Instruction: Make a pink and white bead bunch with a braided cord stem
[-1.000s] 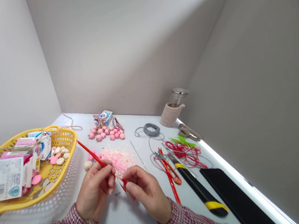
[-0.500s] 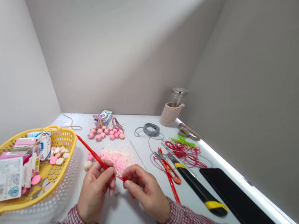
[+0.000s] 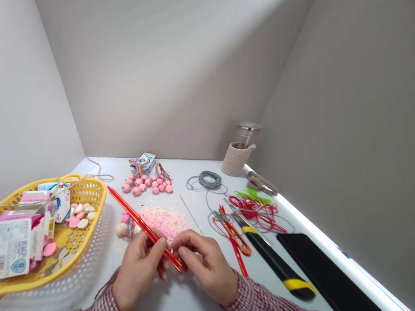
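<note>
My left hand [image 3: 142, 264] pinches a long red ribbon strip with gold lines [image 3: 131, 209], held slanting with its far end up to the left. The strip's near end comes out below the thumb. Close beside it is my right hand [image 3: 201, 262], thumb and index finger pressed together; what they hold is hidden. Just beyond both hands lies a heap of pink and white chips [image 3: 163, 221]. Pink and whitish soap-like pieces [image 3: 122, 230] sit left of the heap.
A yellow basket [image 3: 97, 190] holding boxes and soap pieces stands left. At right lie orange-handled scissors [image 3: 241, 240], a black-and-yellow cutter [image 3: 273, 261], tangled red cord [image 3: 256, 211], grey cord [image 3: 210, 179] and a black slab [image 3: 316, 259]. A covered glass jar [image 3: 237, 157] and pink balls [image 3: 138, 183] stand farther back.
The strip's near end has come into view below my left thumb, its gold lines now showing. My right hand has shifted slightly down. A dark red cord now shows by my left wrist.
</note>
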Motion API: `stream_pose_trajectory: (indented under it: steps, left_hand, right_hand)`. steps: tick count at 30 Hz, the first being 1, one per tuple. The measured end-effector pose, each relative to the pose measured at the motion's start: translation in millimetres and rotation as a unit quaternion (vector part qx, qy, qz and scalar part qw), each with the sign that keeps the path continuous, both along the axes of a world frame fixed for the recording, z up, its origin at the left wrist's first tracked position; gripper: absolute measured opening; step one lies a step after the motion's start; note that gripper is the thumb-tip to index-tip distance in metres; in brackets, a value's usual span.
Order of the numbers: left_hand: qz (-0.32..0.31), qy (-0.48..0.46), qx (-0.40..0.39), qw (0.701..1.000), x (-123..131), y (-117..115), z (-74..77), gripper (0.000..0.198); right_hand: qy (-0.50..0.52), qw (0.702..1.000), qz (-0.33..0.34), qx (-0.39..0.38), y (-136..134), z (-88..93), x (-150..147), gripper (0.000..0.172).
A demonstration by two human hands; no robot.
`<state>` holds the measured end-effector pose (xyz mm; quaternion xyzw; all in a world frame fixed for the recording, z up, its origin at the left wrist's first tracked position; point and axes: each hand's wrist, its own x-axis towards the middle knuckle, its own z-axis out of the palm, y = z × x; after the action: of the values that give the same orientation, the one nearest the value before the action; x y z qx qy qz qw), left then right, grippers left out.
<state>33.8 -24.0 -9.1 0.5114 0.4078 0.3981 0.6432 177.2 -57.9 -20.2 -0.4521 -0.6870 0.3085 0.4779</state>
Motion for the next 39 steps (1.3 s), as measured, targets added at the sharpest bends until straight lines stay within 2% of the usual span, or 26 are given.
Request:
stream_pose_trajectory:
  steps: [5,12,18,23,29,35,39]
  left_hand:
    - [0.006,0.002,0.002,1.0,0.2,-0.2,-0.2,0.04]
    - [0.07,-0.002,0.013,0.997,-2.6,-1.0,1.4,0.032]
    - [0.076,-0.003,0.012,0.997,-2.3,-1.0,2.8,0.031]
    - [0.082,-0.015,-0.003,0.997,-0.4,0.5,2.1,0.034]
    - [0.068,-0.01,-0.004,0.998,-0.4,-1.0,0.8,0.034]
    - [0.004,-0.022,-0.005,1.0,-2.1,-2.4,2.2,0.037]
    - [-0.033,-0.036,-0.008,0.999,-2.3,-1.8,-1.3,0.034]
  right_hand:
    - [-0.036,0.999,-0.003,0.009,1.2,-0.2,0.5,0.011]
    - [-0.078,0.997,0.012,0.013,0.1,0.2,-0.5,0.015]
    - [-0.088,0.995,-0.005,0.054,0.2,1.2,-1.4,0.018]
    - [-0.112,0.992,-0.01,0.05,1.5,2.3,-1.5,0.026]
    - [-0.09,0.996,-0.017,0.009,0.9,1.8,-1.7,0.026]
    - [-0.043,0.997,-0.048,-0.05,5.2,0.8,-1.0,0.031]
    - [0.004,0.994,-0.041,-0.1,8.1,-0.9,-0.7,0.036]
